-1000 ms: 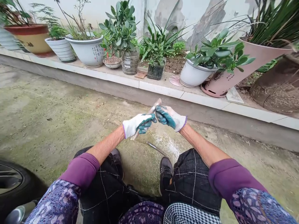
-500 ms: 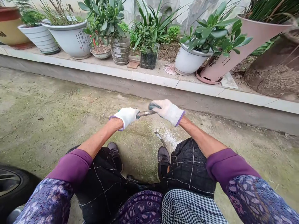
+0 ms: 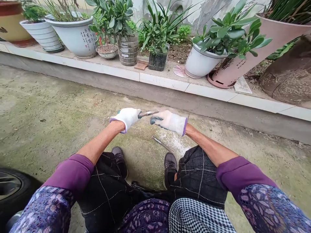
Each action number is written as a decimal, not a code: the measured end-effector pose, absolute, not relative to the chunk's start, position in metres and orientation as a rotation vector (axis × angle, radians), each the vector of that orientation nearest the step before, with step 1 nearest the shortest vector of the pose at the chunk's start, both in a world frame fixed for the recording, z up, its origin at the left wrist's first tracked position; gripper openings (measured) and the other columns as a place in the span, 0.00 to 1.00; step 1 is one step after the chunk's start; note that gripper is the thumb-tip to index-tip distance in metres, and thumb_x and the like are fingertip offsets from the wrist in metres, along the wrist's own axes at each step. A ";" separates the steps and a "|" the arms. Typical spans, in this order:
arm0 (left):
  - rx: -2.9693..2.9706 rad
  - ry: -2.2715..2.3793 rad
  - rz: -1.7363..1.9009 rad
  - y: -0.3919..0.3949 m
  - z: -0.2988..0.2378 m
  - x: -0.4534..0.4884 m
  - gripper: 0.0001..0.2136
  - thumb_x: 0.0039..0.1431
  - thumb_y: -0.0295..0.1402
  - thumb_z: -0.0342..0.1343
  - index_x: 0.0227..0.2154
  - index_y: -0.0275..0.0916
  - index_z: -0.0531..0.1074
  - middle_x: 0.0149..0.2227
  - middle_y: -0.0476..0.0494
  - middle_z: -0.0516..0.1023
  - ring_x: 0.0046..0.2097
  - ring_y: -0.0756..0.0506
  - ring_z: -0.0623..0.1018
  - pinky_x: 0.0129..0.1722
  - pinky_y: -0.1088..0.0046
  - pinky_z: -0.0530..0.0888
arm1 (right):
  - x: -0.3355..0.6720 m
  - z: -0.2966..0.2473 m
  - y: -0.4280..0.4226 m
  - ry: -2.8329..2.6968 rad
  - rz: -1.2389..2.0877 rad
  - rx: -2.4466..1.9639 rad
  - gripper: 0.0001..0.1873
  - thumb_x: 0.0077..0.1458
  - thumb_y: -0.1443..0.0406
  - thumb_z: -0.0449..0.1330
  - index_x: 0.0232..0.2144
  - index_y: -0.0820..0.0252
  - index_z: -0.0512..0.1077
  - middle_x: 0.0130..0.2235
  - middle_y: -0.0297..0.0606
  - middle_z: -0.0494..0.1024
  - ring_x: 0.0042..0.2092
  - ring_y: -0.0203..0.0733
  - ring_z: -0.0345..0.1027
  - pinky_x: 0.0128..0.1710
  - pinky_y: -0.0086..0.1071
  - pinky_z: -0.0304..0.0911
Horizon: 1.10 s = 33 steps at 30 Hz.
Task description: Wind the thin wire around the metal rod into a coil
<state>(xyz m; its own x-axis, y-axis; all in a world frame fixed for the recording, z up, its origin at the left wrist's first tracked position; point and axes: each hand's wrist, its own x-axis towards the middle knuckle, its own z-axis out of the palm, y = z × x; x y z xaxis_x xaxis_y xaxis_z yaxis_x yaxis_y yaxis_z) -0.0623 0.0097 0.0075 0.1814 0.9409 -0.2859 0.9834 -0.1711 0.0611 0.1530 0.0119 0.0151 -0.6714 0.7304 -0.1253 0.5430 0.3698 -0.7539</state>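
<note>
My left hand (image 3: 128, 118), in a white work glove with a dark palm and purple cuff, is closed around a short metal rod (image 3: 148, 113). The rod points right, and part of its surface looks threaded. Just below the rod's free end is my right hand (image 3: 170, 121), gloved alike, with its fingers curled together. What they hold, if anything, is hidden. Below the hands, a thin dark bar (image 3: 161, 143) slants towards my right shoe (image 3: 170, 163). Whether it rests flat on the ground I cannot tell. White powder (image 3: 177, 142) is scattered on the concrete beside it.
A low tiled ledge (image 3: 162, 83) crosses ahead, bearing several potted plants, among them a white pot (image 3: 201, 63) and a tall pink pot (image 3: 233, 69). A wheel (image 3: 14, 186) stands at lower left. A checked cloth item (image 3: 194, 215) lies at my lap.
The right hand has come off the rod's end and dropped slightly. The left hand has shifted a little left with the rod. The dark bar's upper end now shows further left.
</note>
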 end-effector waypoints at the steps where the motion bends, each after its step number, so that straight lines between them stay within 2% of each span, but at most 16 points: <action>1: 2.277 1.843 -0.344 0.010 0.005 -0.061 0.15 0.60 0.37 0.51 0.46 0.41 0.76 0.36 0.37 0.81 0.38 0.42 0.79 0.37 0.71 0.70 | 0.155 0.017 0.015 -2.411 1.112 -1.141 0.10 0.53 0.64 0.56 0.30 0.60 0.77 0.28 0.34 0.74 0.29 0.35 0.60 0.31 0.29 0.54; 3: 2.338 1.780 -0.417 0.007 0.003 -0.054 0.16 0.62 0.37 0.49 0.48 0.41 0.75 0.35 0.36 0.81 0.38 0.41 0.80 0.37 0.70 0.70 | 0.161 0.017 0.026 -2.410 0.958 -1.153 0.11 0.53 0.64 0.55 0.31 0.61 0.78 0.30 0.35 0.75 0.31 0.35 0.62 0.32 0.29 0.55; 5: 2.369 1.692 -0.414 0.000 0.005 -0.045 0.17 0.61 0.38 0.50 0.49 0.42 0.75 0.34 0.37 0.81 0.37 0.41 0.79 0.37 0.70 0.70 | 0.167 0.014 0.038 -2.375 0.924 -1.181 0.12 0.52 0.65 0.54 0.31 0.62 0.78 0.29 0.34 0.75 0.31 0.34 0.63 0.32 0.28 0.56; 8: 2.348 1.549 -0.289 -0.010 0.013 -0.036 0.16 0.57 0.41 0.55 0.46 0.43 0.77 0.32 0.42 0.80 0.34 0.43 0.78 0.34 0.72 0.69 | 0.172 0.006 0.049 -2.320 1.179 -1.206 0.10 0.49 0.64 0.56 0.29 0.62 0.77 0.25 0.32 0.72 0.26 0.32 0.59 0.26 0.27 0.54; 11: 2.212 1.445 0.008 -0.012 0.019 -0.038 0.16 0.56 0.42 0.55 0.42 0.40 0.79 0.30 0.47 0.78 0.31 0.47 0.75 0.32 0.75 0.67 | 0.171 0.000 0.047 -2.168 1.544 -1.236 0.11 0.49 0.61 0.58 0.31 0.63 0.76 0.21 0.30 0.67 0.21 0.31 0.55 0.19 0.26 0.52; 14: 2.091 1.493 0.240 -0.005 0.019 -0.047 0.17 0.57 0.42 0.53 0.43 0.38 0.78 0.32 0.49 0.78 0.31 0.49 0.74 0.32 0.77 0.67 | 0.165 -0.001 0.037 -2.062 1.617 -1.283 0.13 0.51 0.61 0.57 0.34 0.62 0.76 0.19 0.28 0.62 0.18 0.30 0.52 0.14 0.25 0.49; 17: 2.169 1.730 0.062 0.005 0.013 -0.056 0.15 0.59 0.41 0.52 0.44 0.40 0.77 0.34 0.45 0.79 0.33 0.46 0.76 0.34 0.75 0.69 | 0.157 0.005 0.023 -2.173 1.507 -1.296 0.10 0.51 0.63 0.57 0.34 0.60 0.77 0.21 0.29 0.65 0.19 0.29 0.55 0.15 0.24 0.50; 21: 2.295 1.863 -0.340 0.007 0.002 -0.054 0.13 0.61 0.33 0.51 0.45 0.40 0.76 0.36 0.36 0.80 0.37 0.41 0.79 0.38 0.69 0.71 | 0.154 0.018 0.015 -2.299 1.351 -1.341 0.10 0.52 0.65 0.56 0.33 0.61 0.77 0.22 0.30 0.67 0.20 0.28 0.56 0.17 0.24 0.51; 24: 2.282 1.795 -0.354 0.000 -0.001 -0.046 0.11 0.59 0.31 0.54 0.42 0.39 0.77 0.32 0.37 0.79 0.38 0.42 0.79 0.40 0.69 0.71 | 0.163 0.020 0.029 -2.202 1.242 -1.398 0.12 0.52 0.64 0.56 0.34 0.61 0.78 0.21 0.29 0.66 0.19 0.28 0.54 0.16 0.24 0.49; 27: 2.218 1.625 -0.193 -0.009 0.006 -0.038 0.09 0.55 0.35 0.59 0.37 0.40 0.78 0.26 0.44 0.77 0.32 0.45 0.76 0.35 0.72 0.70 | 0.175 0.008 0.049 -2.076 1.242 -1.473 0.11 0.50 0.65 0.56 0.33 0.61 0.77 0.20 0.28 0.62 0.19 0.28 0.51 0.15 0.24 0.46; 30: 2.045 1.468 0.123 -0.016 0.017 -0.035 0.13 0.55 0.41 0.56 0.38 0.40 0.78 0.23 0.50 0.72 0.23 0.50 0.69 0.25 0.75 0.67 | 0.176 -0.005 0.054 -2.119 1.320 -1.487 0.09 0.50 0.64 0.57 0.32 0.61 0.76 0.19 0.28 0.62 0.18 0.29 0.51 0.15 0.25 0.46; 33: 1.885 1.480 0.308 -0.010 0.020 -0.040 0.15 0.58 0.42 0.53 0.41 0.38 0.76 0.24 0.51 0.72 0.21 0.52 0.67 0.21 0.77 0.64 | 0.162 -0.010 0.039 -2.310 1.317 -1.425 0.10 0.51 0.65 0.55 0.32 0.61 0.76 0.21 0.30 0.66 0.19 0.30 0.54 0.18 0.26 0.51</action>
